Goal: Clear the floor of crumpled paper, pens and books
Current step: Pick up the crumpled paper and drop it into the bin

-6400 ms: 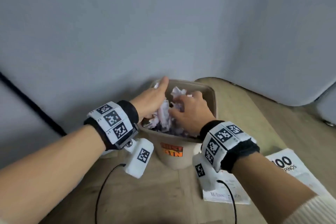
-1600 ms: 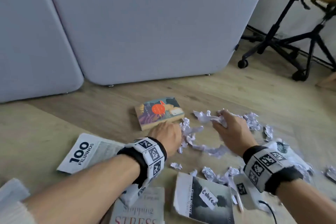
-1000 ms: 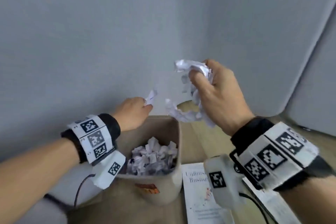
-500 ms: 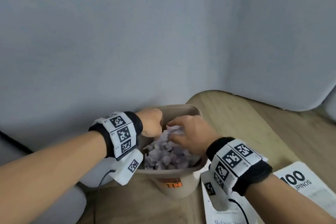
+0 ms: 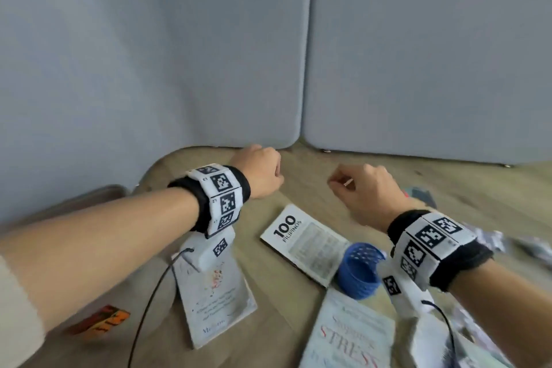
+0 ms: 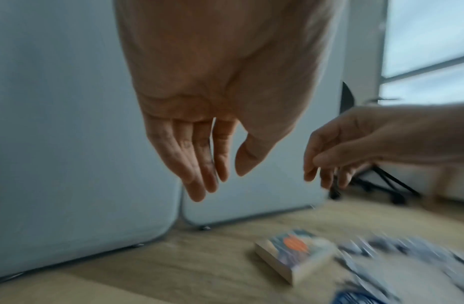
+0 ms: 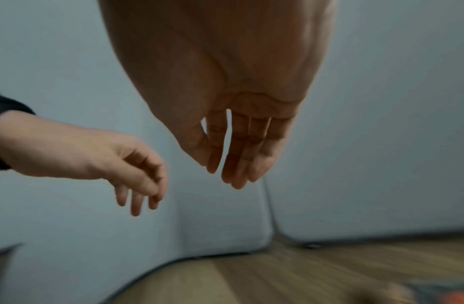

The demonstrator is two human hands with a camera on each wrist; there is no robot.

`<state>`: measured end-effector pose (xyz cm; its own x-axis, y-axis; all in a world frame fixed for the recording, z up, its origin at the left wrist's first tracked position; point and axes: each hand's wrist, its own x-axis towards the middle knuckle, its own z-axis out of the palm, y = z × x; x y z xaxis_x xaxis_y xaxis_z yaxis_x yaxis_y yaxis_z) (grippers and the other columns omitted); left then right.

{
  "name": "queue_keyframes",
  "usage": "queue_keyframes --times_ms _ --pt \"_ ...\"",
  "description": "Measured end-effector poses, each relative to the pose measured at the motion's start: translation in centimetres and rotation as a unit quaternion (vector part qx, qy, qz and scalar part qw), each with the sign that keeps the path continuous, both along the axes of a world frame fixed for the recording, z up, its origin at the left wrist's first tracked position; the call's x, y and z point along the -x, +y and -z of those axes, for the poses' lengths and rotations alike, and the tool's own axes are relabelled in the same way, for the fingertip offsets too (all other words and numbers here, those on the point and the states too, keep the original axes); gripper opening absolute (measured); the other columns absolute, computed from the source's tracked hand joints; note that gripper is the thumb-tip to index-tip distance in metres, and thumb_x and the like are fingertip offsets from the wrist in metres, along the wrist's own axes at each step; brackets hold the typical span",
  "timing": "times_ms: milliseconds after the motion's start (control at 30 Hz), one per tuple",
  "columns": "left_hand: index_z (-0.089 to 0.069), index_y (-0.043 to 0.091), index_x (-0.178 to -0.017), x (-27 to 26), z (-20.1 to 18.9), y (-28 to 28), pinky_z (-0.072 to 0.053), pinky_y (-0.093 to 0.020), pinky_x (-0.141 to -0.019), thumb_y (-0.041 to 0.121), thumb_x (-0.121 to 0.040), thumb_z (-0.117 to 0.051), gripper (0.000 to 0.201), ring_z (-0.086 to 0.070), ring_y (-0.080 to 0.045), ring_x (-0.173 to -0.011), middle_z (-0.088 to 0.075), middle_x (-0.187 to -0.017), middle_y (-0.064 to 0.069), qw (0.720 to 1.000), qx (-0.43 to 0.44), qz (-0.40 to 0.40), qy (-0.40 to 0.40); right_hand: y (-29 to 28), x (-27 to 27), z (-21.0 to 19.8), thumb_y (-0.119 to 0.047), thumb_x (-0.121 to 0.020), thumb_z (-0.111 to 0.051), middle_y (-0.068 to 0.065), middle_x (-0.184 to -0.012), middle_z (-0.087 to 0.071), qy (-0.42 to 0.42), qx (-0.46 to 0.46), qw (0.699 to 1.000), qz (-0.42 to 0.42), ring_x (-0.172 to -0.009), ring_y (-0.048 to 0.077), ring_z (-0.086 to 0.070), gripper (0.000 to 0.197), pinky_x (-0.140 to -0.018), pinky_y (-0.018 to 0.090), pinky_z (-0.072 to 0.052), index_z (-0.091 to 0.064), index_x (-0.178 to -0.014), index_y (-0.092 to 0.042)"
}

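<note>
Both hands hang in the air above the wooden floor and hold nothing. My left hand (image 5: 263, 172) (image 6: 217, 176) has loose, nearly straight fingers. My right hand (image 5: 355, 185) (image 7: 225, 174) is relaxed too. Books lie below: the "100 Filipinos" book (image 5: 304, 240), a white book (image 5: 215, 293) under my left wrist, a "Stress" book (image 5: 349, 334), and a colourful paperback (image 6: 295, 257) further right. Crumpled paper (image 5: 493, 243) lies blurred at the right (image 6: 397, 253). The bin (image 5: 74, 203) with the orange label (image 5: 101, 320) sits blurred at the lower left.
Grey partition panels (image 5: 418, 54) close off the back; their rounded feet meet the floor. A blue mesh pen cup (image 5: 358, 270) stands between the books. Chair legs (image 6: 376, 185) show at the far right. Cables run from both wrist cameras.
Both hands have come out of the bin empty, leaving the paper inside, and have swung right over the books. The view has turned from the bin toward the floor.
</note>
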<state>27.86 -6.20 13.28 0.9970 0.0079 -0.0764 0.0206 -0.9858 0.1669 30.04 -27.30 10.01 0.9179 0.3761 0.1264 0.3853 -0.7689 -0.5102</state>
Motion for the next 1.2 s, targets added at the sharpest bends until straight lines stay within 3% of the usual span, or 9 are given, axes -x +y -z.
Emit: queue_keyframes --times_ms 167,333,500,633,733,867,967,1067,1200 --pt "-0.067 0.016 -0.099 -2.6 3.1 -15.2 -0.044 -0.032 -0.075 0.027 -0.086 -0.056 0.02 -0.062 -0.033 -0.1 -0.066 -0.106 -0.012 0.967 -0.062 0.242 0.05 -18.2 2.8 3.4 -0.026 -0.085 -0.06 -0.006 -0.08 -0.07 0.052 0.095 0.976 0.19 -0.078 0.022 -0.064 0.009 -0.072 0.032 -0.052 -0.069 -0.084 -0.025" --pt "-0.064 0.009 -0.096 -1.1 11.7 -25.8 -0.05 -0.036 -0.078 0.022 -0.087 -0.053 0.019 -0.062 -0.034 -0.098 -0.066 -0.103 -0.015 0.941 0.007 0.323 0.097 -27.8 7.9 10.3 -0.028 -0.089 -0.059 -0.001 -0.096 -0.069 0.153 0.18 0.937 0.259 -0.083 0.015 -0.061 0.013 -0.077 0.03 -0.052 -0.066 -0.097 -0.02" --pt "-0.039 0.006 -0.13 0.9 18.8 -31.4 -0.044 -0.041 -0.094 0.043 -0.09 -0.056 0.057 -0.052 -0.037 -0.117 -0.046 -0.131 -0.022 0.966 0.048 0.191 0.166 -29.2 11.3 18.3 -0.058 -0.087 -0.051 0.008 -0.125 -0.051 0.232 0.176 0.877 0.382 -0.105 0.023 -0.055 0.056 -0.084 0.03 -0.045 -0.045 -0.126 -0.018" --pt "-0.006 0.007 -0.149 0.6 23.0 -33.5 -0.026 -0.062 -0.111 0.079 -0.072 -0.052 0.116 -0.009 -0.054 -0.14 0.007 -0.155 -0.031 0.974 0.078 0.006 0.212 -29.5 13.1 21.9 -0.082 -0.073 -0.035 0.014 -0.13 -0.044 0.203 0.187 0.845 0.459 -0.112 0.027 -0.05 0.086 -0.093 0.037 -0.049 -0.037 -0.131 -0.019" --pt "0.003 0.009 -0.151 -0.2 24.7 -33.9 -0.012 -0.066 -0.111 0.095 -0.056 -0.041 0.136 0.005 -0.057 -0.14 0.012 -0.155 -0.03 0.967 0.06 -0.058 0.241 -29.9 13.5 22.1 -0.074 -0.081 -0.043 0.014 -0.129 -0.038 0.187 0.197 0.859 0.434 -0.108 0.026 -0.053 0.078 -0.088 0.036 -0.051 -0.027 -0.139 -0.025" --pt "-0.018 -0.003 -0.147 0.2 27.2 -36.0 -0.006 -0.061 -0.114 0.102 -0.044 -0.032 0.147 0.0 -0.055 -0.141 -0.008 -0.153 -0.035 0.982 0.049 0.038 0.176 -31.1 12.2 22.7 -0.049 -0.093 -0.047 0.007 -0.117 -0.044 0.195 0.156 0.905 0.344 -0.084 0.017 -0.052 0.047 -0.069 0.024 -0.042 -0.039 -0.131 -0.023" --pt "-0.019 -0.003 -0.147 1.3 27.4 -37.6 -0.019 -0.053 -0.116 0.097 -0.054 -0.036 0.137 -0.014 -0.048 -0.14 -0.017 -0.151 -0.032 0.978 0.04 0.145 0.147 -31.8 10.9 22.8 -0.03 -0.095 -0.05 0.01 -0.108 -0.054 0.204 0.106 0.913 0.337 -0.088 0.025 -0.057 0.027 -0.071 0.028 -0.041 -0.052 -0.116 -0.014" --pt "-0.037 0.005 -0.135 1.8 27.2 -38.8 -0.041 -0.041 -0.098 0.094 -0.06 -0.037 0.117 -0.037 -0.034 -0.118 -0.038 -0.133 -0.018 0.97 0.015 0.225 0.088 -32.7 10.6 22.5 -0.024 -0.092 -0.054 0.008 -0.099 -0.061 0.196 0.038 0.914 0.354 -0.087 0.025 -0.057 0.022 -0.066 0.027 -0.038 -0.057 -0.109 -0.009" --pt "-0.045 0.018 -0.116 2.2 27.5 -40.4 -0.046 -0.033 -0.075 0.07 -0.083 -0.048 0.062 -0.038 -0.025 -0.107 -0.036 -0.122 -0.007 0.951 0.022 0.301 0.069 -34.6 11.8 21.5 -0.028 -0.091 -0.061 -0.003 -0.088 -0.06 0.146 -0.073 0.888 0.43 -0.077 0.014 -0.058 0.019 -0.064 0.019 -0.043 -0.06 -0.104 -0.015"
